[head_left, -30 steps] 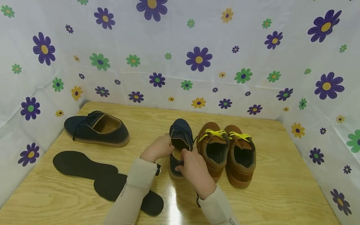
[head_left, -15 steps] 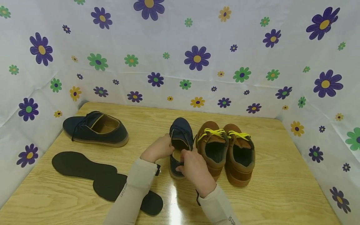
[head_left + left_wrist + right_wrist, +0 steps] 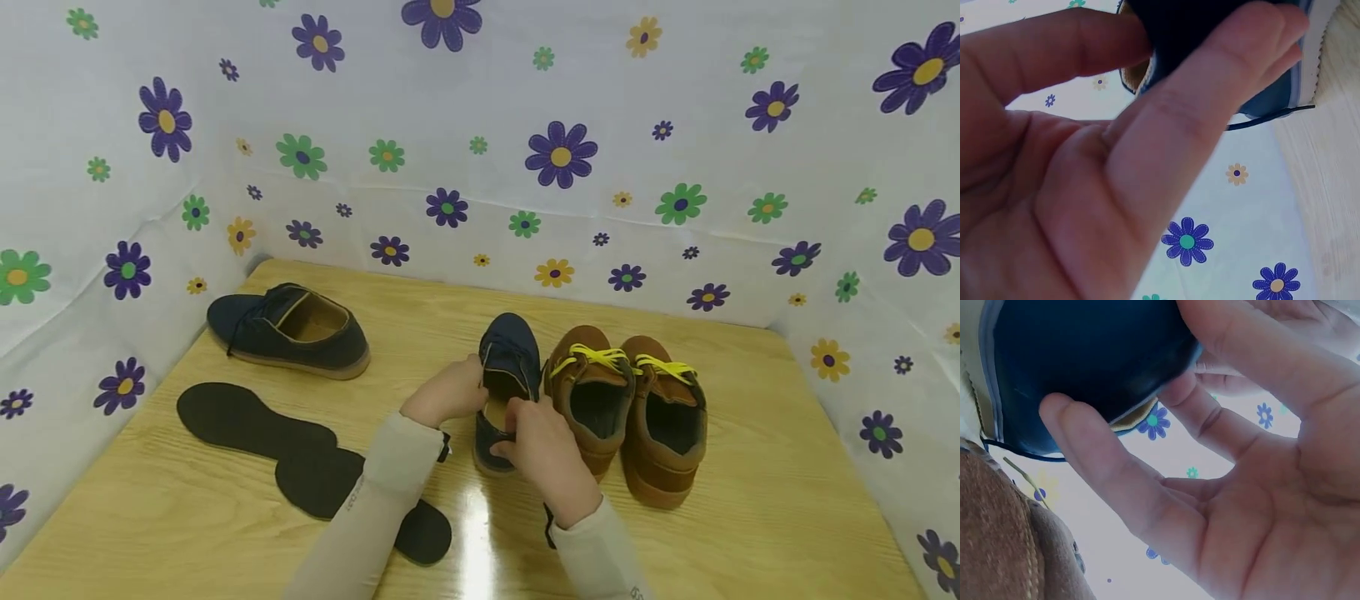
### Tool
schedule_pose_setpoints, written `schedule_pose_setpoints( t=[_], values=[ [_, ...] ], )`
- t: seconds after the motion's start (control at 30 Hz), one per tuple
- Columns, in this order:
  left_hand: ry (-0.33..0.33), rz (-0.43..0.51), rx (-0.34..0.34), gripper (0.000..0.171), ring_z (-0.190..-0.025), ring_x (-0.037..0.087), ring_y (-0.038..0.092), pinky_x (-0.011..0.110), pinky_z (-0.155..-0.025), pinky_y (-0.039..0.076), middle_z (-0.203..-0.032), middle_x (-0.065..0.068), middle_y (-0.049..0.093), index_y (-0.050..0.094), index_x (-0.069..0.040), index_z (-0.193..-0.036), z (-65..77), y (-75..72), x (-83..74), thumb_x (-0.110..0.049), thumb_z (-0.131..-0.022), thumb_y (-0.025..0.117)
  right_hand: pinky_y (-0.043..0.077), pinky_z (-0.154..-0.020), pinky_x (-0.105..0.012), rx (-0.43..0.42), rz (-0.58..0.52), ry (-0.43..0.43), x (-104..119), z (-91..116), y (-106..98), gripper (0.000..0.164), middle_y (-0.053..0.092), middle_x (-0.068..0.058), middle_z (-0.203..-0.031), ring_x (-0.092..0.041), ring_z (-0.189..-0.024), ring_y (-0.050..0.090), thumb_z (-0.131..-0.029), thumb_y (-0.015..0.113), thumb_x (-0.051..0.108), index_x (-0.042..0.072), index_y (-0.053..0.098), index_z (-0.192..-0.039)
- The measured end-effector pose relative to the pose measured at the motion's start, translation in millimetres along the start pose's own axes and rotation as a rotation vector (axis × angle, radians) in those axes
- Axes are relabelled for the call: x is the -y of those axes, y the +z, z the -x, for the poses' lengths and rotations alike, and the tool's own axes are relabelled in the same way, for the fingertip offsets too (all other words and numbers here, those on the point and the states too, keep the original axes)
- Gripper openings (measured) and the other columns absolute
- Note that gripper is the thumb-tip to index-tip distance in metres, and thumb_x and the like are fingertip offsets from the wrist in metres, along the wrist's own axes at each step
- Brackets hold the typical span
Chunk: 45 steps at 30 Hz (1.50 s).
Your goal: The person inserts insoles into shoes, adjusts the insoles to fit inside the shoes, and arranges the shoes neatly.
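A navy blue lace-up shoe (image 3: 508, 337) stands on the wooden table with its toe pointing away. My left hand (image 3: 448, 392) pinches the left side of its opening. In the left wrist view the thumb (image 3: 1085, 50) reaches the upper edge while the fingers (image 3: 1210, 81) lie along the outer side. My right hand (image 3: 551, 450) grips the shoe's right side and heel. Seen from the right wrist, one fingertip (image 3: 1057, 409) presses the blue outer side and another goes behind the tan-lined rim (image 3: 1135, 417). The tan insole area (image 3: 497, 412) shows between both hands.
Two brown shoes (image 3: 671, 417) with yellow laces stand right beside the navy shoe. Another navy shoe (image 3: 330, 346) lies at the back left, toe leftward. Two black insoles (image 3: 240, 417) overlap at front left, partly under my left sleeve. A flowered cloth (image 3: 420, 108) walls the table (image 3: 780, 467).
The whole scene has shifted rightward in the head view as the camera turned left. Both hands keep the same hold on the navy shoe, which stays in place.
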<state>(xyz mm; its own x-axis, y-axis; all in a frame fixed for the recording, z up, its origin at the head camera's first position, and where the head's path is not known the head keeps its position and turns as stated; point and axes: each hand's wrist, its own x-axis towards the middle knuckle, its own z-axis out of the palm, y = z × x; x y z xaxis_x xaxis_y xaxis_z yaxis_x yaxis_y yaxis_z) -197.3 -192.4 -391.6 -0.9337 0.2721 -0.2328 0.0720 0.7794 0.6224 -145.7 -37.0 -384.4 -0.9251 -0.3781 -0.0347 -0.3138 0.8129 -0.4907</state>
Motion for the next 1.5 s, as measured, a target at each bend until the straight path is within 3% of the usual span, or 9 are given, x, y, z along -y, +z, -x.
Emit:
schedule_pose_setpoints(
  t=[0.13, 0.27, 0.43, 0.6, 0.7, 0.87, 1.03, 1.33, 1.5],
  values=[
    [0.017, -0.035, -0.005, 0.035, -0.082, 0.024, 0.06, 0.035, -0.074, 0.047, -0.103, 0.017, 0.063, 0.054, 0.01, -0.128, 5.2, -0.1, 4.2, -0.008, -0.098, 0.051, 0.043, -0.062, -0.035, 0.048, -0.037, -0.012, -3.0, 4.6, -5.4, 0.025, 0.053, -0.004, -0.078, -0.02, -0.073, 0.048, -0.077, 0.081, 0.014, 0.006, 0.058, -0.083],
    [0.058, -0.048, 0.021, 0.043, -0.111, 0.03, 0.062, 0.041, -0.091, 0.049, -0.131, 0.021, 0.058, 0.051, 0.007, -0.138, 12.7, -4.9, 11.4, -0.015, -0.1, 0.052, 0.043, -0.06, -0.033, 0.092, -0.071, 0.001, -4.9, 8.9, -13.3, 0.018, 0.06, -0.004, -0.082, -0.017, -0.066, 0.05, -0.081, 0.078, 0.015, 0.007, 0.063, -0.088],
    [0.176, -0.053, 0.039, 0.038, -0.105, 0.027, 0.065, 0.037, -0.087, 0.051, -0.12, 0.017, 0.064, 0.055, 0.005, -0.134, 31.9, -26.7, 28.7, -0.012, -0.1, 0.052, 0.042, -0.058, -0.031, 0.128, -0.091, 0.016, -1.7, 10.5, -20.5, 0.015, 0.061, -0.003, -0.081, -0.016, -0.063, 0.05, -0.085, 0.074, 0.018, 0.008, 0.069, -0.095],
    [0.218, -0.124, -0.03, 0.034, -0.103, 0.029, 0.065, 0.038, -0.088, 0.051, -0.11, 0.013, 0.067, 0.061, 0.005, -0.126, 63.0, -53.0, 51.8, -0.01, -0.096, 0.059, 0.042, -0.058, -0.032, 0.132, -0.117, 0.017, -2.4, 12.1, -30.1, 0.019, 0.056, -0.003, -0.076, -0.016, -0.064, 0.049, -0.088, 0.071, 0.019, 0.005, 0.072, -0.102],
    [0.124, -0.18, -0.069, 0.035, -0.101, 0.031, 0.064, 0.041, -0.087, 0.051, -0.107, 0.015, 0.067, 0.062, 0.005, -0.121, 84.2, -58.6, 68.1, -0.011, -0.09, 0.067, 0.04, -0.056, -0.032, 0.133, -0.119, 0.025, -5.1, 14.6, -35.5, 0.017, 0.053, -0.004, -0.074, -0.017, -0.062, 0.047, -0.089, 0.069, 0.019, 0.005, 0.071, -0.1],
    [-0.176, -0.285, -0.064, 0.045, -0.094, 0.031, 0.062, 0.045, -0.08, 0.05, -0.107, 0.018, 0.064, 0.062, 0.005, -0.114, 116.3, -50.6, 95.1, -0.017, -0.079, 0.08, 0.041, -0.056, -0.032, 0.133, -0.114, 0.013, -7.9, 16.6, -39.8, 0.015, 0.054, -0.004, -0.076, -0.017, -0.063, 0.048, -0.09, 0.069, 0.019, 0.005, 0.071, -0.096],
    [-0.379, -0.366, -0.034, 0.069, -0.105, 0.043, 0.058, 0.055, -0.082, 0.049, -0.117, 0.026, 0.058, 0.057, 0.008, -0.125, 132.8, -40.7, 113.0, -0.023, -0.071, 0.086, 0.039, -0.054, -0.031, 0.119, -0.113, -0.012, -10.4, 16.5, -41.8, 0.014, 0.053, -0.003, -0.073, -0.016, -0.06, 0.047, -0.09, 0.069, 0.02, 0.007, 0.072, -0.094],
    [-0.43, -0.351, -0.019, 0.087, -0.114, 0.053, 0.05, 0.061, -0.087, 0.045, -0.126, 0.035, 0.05, 0.046, 0.011, -0.137, 133.5, -38.4, 127.1, -0.024, -0.069, 0.088, 0.041, -0.056, -0.032, 0.112, -0.118, -0.026, -14.8, 16.0, -44.1, 0.013, 0.055, -0.002, -0.072, -0.015, -0.062, 0.05, -0.09, 0.068, 0.02, 0.009, 0.069, -0.085],
    [-0.322, -0.299, -0.04, 0.053, -0.094, 0.038, 0.054, 0.051, -0.079, 0.048, -0.104, 0.021, 0.054, 0.061, 0.004, -0.109, 134.9, -44.4, 130.7, -0.021, -0.07, 0.087, 0.041, -0.056, -0.032, 0.094, -0.116, -0.044, -18.6, 16.1, -45.2, 0.015, 0.053, -0.001, -0.067, -0.015, -0.061, 0.049, -0.089, 0.069, 0.019, 0.01, 0.067, -0.078]
  ],
)
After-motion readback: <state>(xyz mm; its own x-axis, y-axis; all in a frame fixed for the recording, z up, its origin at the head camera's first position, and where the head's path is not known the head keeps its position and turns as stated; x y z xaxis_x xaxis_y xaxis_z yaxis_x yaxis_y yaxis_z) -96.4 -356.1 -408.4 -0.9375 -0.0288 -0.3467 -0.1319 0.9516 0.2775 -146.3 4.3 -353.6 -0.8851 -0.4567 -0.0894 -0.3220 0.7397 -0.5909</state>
